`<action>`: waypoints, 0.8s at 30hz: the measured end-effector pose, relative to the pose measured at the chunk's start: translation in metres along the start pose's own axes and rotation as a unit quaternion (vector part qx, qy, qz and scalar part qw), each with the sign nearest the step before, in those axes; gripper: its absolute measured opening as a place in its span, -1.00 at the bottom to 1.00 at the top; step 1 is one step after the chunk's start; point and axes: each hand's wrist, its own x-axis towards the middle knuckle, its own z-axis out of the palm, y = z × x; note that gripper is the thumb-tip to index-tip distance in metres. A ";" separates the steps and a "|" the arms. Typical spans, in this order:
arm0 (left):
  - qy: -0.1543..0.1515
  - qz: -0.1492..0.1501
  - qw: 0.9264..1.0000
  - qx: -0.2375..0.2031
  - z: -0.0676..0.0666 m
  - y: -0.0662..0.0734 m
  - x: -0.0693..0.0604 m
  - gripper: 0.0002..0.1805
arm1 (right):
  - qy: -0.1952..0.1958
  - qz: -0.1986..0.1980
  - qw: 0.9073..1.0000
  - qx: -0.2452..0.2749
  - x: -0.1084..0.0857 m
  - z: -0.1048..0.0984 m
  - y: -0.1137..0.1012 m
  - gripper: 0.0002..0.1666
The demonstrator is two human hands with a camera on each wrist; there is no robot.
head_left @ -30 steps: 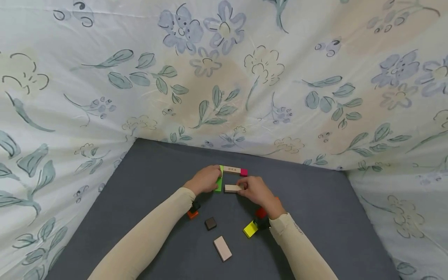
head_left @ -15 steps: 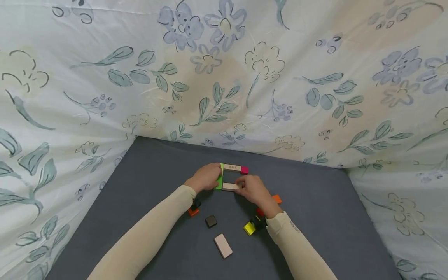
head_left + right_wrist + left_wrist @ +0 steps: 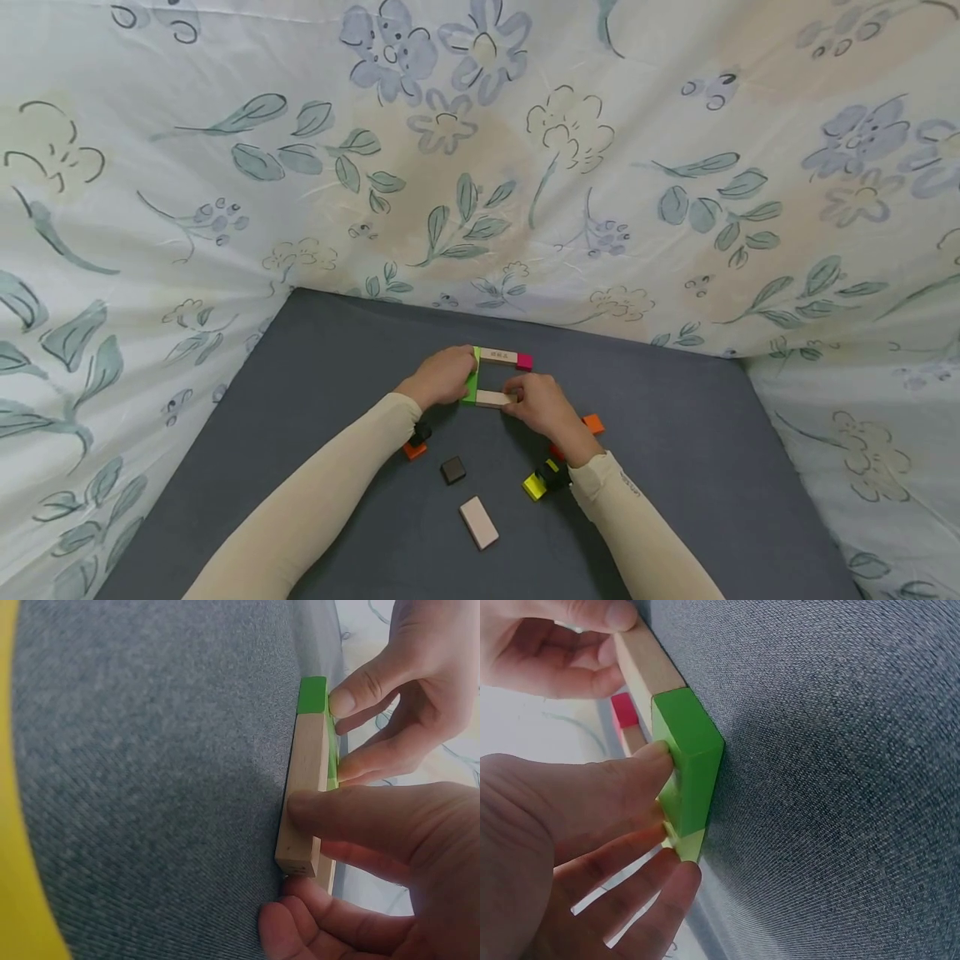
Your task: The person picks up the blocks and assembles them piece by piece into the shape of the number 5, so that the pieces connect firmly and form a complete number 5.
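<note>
In the head view my left hand (image 3: 447,376) holds a green block (image 3: 686,765), thumb near its close end and fingers by its far end. A paler green block (image 3: 688,845) adjoins that far end. My right hand (image 3: 542,406) pinches a plain wooden block (image 3: 306,757) between thumb and fingers. One end of this wooden block touches the green block, at about a right angle. Roughly parallel to it lies a second wooden block (image 3: 498,356) with printed marks, its left end by the green pieces. A pink-red block (image 3: 524,362) touches its right end.
Nearer me on the dark grey cloth (image 3: 375,533) lie a dark brown block (image 3: 453,470), a pale pink block (image 3: 478,522) and a yellow block (image 3: 534,487). Orange (image 3: 593,423) and red pieces sit partly behind my right wrist. Floral fabric (image 3: 480,208) walls the back and sides.
My right hand has slid the plain wooden block left, closing the small gap to the green block. My left hand has stayed on the green block.
</note>
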 end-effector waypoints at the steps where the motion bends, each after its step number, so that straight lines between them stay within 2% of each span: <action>1: 0.000 0.000 1.000 0.002 0.000 0.000 0.000 -0.73 | 0.001 -0.002 1.000 -0.001 0.000 0.000 0.000 -0.75; 14: -0.002 0.003 1.000 0.017 0.001 0.002 0.001 -0.70 | -0.002 -0.020 1.000 -0.023 0.000 0.001 0.000 -0.79; 21: 0.001 0.007 1.000 0.009 -0.002 0.001 0.001 -0.82 | -0.003 -0.028 0.999 -0.028 0.001 0.001 0.001 -0.78; 24: 0.004 0.005 1.000 0.002 -0.001 0.000 0.000 -0.80 | -0.005 -0.026 0.999 -0.025 0.001 0.002 0.001 -0.77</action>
